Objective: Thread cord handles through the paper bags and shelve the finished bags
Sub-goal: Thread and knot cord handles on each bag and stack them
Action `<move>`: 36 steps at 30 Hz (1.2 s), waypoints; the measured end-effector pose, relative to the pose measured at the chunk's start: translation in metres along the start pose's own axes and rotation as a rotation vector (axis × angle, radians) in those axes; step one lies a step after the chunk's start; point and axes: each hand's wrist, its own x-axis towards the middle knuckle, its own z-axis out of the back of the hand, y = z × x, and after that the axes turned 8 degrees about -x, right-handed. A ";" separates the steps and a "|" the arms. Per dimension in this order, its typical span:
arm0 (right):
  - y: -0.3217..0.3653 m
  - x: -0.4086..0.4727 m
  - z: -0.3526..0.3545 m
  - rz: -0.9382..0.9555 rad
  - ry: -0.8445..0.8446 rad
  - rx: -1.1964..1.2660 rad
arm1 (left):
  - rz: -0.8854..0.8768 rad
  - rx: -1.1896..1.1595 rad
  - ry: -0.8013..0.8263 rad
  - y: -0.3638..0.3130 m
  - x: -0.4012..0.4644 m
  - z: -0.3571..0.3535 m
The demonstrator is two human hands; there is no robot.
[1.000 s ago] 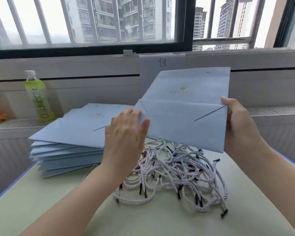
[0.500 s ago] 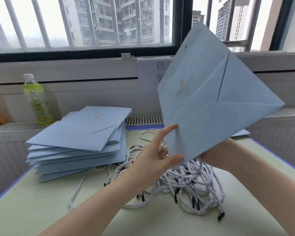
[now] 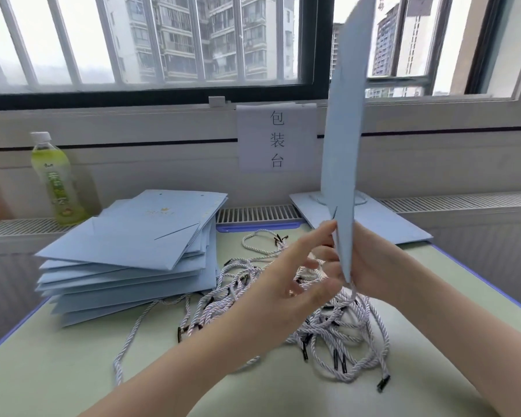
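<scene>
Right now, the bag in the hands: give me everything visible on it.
The held paper bag is pale blue, matte, folded flat, and stands nearly upright, seen edge-on, so it reads as a narrow tall sliver rising past the window frame. No print or punched holes show from this angle. The right hand grips its lower end; the left hand, fingers spread, touches the lower edge. It hangs above the pile of white cords.

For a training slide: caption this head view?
Right hand holds a flat blue paper bag edge-on above loose cords; left hand reaches toward it.

Right hand (image 3: 370, 266) gripping upright blue paper bag (image 3: 343, 130), left hand (image 3: 286, 284) spread beside it, cords (image 3: 328, 320) beneath
</scene>
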 end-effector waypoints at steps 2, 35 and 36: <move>0.005 -0.004 -0.007 0.025 -0.050 0.173 | -0.007 -0.013 -0.056 -0.003 0.000 0.003; 0.057 -0.011 0.040 0.341 -0.330 0.219 | 0.519 -0.301 -0.659 0.011 0.011 0.077; 0.059 -0.014 0.036 0.384 -0.288 0.184 | 0.520 -0.250 -0.636 0.011 0.010 0.073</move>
